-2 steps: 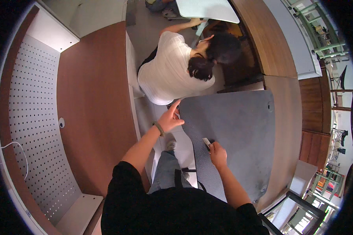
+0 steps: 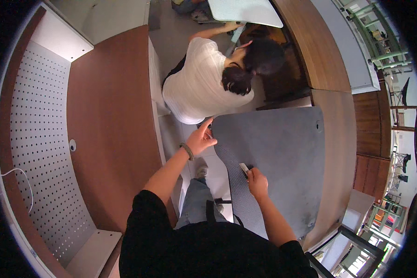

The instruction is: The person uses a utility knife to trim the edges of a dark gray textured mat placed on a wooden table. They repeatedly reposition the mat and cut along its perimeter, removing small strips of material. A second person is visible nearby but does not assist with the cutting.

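Dark grey flat board (image 2: 282, 148), just the one, has the right hand (image 2: 258, 182) clamped on one pale strip (image 2: 243, 167), left hand (image 2: 200, 141) half-curled, gapped at its edge, one white-shirted co-worker (image 2: 197, 88) crowding the far end.

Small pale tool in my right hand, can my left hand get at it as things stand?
Probably yes. The left hand is at the edge of the grey board, thumb and forefinger apart, and the small pale tool pokes out toward it from the grip of the right hand. Nothing visible stands between.
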### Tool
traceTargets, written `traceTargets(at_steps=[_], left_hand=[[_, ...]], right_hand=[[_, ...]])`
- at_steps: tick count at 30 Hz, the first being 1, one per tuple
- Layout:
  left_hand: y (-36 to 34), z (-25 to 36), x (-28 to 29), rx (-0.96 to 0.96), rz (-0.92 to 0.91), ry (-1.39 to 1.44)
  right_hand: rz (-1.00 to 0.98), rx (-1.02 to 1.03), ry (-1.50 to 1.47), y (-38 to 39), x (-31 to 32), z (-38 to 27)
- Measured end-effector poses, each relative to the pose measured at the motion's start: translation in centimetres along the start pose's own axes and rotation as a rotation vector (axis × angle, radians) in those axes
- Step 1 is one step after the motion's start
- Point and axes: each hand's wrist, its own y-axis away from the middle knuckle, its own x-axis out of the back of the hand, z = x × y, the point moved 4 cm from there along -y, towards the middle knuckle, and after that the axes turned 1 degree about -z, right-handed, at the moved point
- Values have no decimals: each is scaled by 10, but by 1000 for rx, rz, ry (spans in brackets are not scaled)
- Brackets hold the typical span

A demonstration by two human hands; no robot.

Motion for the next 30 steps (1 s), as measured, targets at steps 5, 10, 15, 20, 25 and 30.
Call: traceTargets(at_steps=[5,10,15,20,25,30], left_hand=[[0,-2,16,12,136,-162],[37,1,14,-15,195,-207],[70,-10,6,-7,139,-52],[72,-5,-7,40,93,-123],[48,20,-23,-15,43,-273],[32,24,-9,-19,-7,-275]], right_hand=[[92,14,48,13,-10,-10],[101,33,76,33,-18,-18],[28,-8,51,48,-24,-26],[50,18,34,45,-10,-30],[26,-25,60,32,15,-18],[35,-26,27,24,15,-21]])
